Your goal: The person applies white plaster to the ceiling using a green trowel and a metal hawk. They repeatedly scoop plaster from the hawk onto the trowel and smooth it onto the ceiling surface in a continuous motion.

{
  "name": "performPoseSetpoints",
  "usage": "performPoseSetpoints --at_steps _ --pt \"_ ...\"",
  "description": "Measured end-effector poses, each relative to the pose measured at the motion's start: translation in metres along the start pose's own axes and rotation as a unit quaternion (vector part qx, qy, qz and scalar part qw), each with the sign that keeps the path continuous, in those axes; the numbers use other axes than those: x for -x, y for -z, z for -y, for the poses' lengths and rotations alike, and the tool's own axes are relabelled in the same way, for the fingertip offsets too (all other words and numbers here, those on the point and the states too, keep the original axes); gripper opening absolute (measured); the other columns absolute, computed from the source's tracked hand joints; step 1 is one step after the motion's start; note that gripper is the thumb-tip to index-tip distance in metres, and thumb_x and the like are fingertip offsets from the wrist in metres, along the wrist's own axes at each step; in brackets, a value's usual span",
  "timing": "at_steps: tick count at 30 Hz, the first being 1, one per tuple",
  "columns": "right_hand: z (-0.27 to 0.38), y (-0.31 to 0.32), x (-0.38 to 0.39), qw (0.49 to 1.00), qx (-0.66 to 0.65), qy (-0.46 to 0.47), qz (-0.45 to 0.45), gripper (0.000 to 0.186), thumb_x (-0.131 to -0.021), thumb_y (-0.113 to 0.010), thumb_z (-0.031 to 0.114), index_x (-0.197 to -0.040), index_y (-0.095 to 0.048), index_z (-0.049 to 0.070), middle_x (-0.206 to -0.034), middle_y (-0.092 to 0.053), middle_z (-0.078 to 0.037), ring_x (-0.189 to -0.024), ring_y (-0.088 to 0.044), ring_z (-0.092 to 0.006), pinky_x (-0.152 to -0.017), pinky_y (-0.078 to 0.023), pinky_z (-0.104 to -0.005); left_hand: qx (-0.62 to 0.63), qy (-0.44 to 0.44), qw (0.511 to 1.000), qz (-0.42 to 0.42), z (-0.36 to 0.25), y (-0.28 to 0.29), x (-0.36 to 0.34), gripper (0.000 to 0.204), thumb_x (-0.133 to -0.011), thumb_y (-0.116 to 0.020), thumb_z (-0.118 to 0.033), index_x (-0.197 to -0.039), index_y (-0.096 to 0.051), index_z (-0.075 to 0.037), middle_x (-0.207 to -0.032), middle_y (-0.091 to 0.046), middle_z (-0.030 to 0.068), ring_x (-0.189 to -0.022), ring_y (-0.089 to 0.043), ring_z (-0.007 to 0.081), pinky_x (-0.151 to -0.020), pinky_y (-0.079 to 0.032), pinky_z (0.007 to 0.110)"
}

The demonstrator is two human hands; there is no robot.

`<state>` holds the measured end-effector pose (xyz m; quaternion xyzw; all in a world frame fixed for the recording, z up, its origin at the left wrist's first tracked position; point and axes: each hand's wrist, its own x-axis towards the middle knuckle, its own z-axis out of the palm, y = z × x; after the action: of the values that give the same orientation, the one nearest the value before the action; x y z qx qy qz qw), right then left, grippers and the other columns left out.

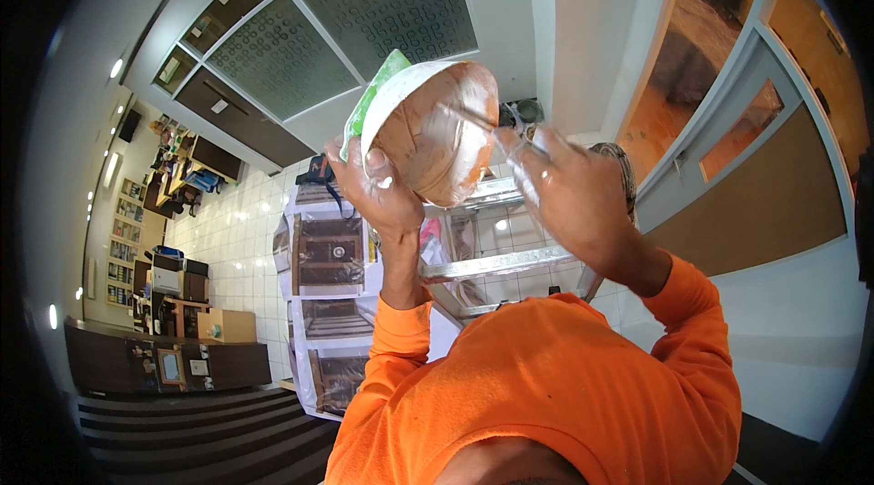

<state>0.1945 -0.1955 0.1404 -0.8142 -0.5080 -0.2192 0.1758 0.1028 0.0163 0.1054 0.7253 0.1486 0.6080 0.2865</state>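
My left hand (378,189) is closed on a round bowl (428,134), which is tipped so its inside shows. White paste smears the bowl's inner wall, and orange shows through near its right side. A flat green piece (375,98) with white smears sits against the bowl's outer left side, by my left fingers; its kind is unclear. My right hand (569,194), also spotted with white paste, is closed at the bowl's right rim. From its fingers a thin tool (469,114) reaches into the bowl; its exact kind is partly hidden.
Below me stands a metal ladder (501,264) on a white tiled floor. Furniture under clear plastic (328,253) lies to its left. Ahead is a wall with patterned glass panels (382,7); a grey-framed door (746,139) is at right. Desks and a cardboard box (228,326) stand far left.
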Motion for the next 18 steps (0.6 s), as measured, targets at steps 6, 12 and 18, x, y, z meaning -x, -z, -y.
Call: performPoseSetpoints --at_steps 6,12,18 --pt "0.024 -0.016 0.01 0.994 -0.091 -0.027 0.058 0.061 -0.083 -0.069 0.013 -0.142 -0.055 0.006 -0.109 -0.065 -0.015 -0.076 -0.072 -0.0269 -0.063 -0.058 -0.0424 0.04 -0.043 0.996 -0.072 0.02 -0.013 0.012 0.077 -0.104 -0.03 -0.064 -0.112 -0.057 0.008 -0.106 -0.046 0.0188 -0.097 -0.049 0.0305 -0.085 -0.039 0.045" --pt "0.039 -0.021 0.011 0.984 -0.148 -0.047 0.087 0.064 -0.082 -0.072 0.015 -0.143 -0.054 0.006 -0.107 -0.064 -0.014 -0.075 -0.072 -0.0275 -0.062 -0.059 -0.0414 -0.015 -0.082 0.991 -0.104 0.016 -0.023 0.011 0.077 -0.104 -0.025 -0.066 -0.109 -0.054 0.005 -0.102 -0.041 0.0165 -0.096 -0.047 0.029 -0.083 -0.038 0.044" --pt "0.041 -0.02 0.01 0.98 -0.184 -0.034 0.069 0.059 -0.085 -0.069 0.013 -0.141 -0.055 0.004 -0.103 -0.068 -0.016 -0.078 -0.073 -0.0313 -0.067 -0.06 -0.0415 -0.091 -0.086 0.985 -0.114 0.033 -0.022 0.014 0.079 -0.103 -0.027 -0.068 -0.112 -0.054 0.005 -0.107 -0.042 0.0181 -0.1 -0.049 0.0313 -0.088 -0.039 0.047"
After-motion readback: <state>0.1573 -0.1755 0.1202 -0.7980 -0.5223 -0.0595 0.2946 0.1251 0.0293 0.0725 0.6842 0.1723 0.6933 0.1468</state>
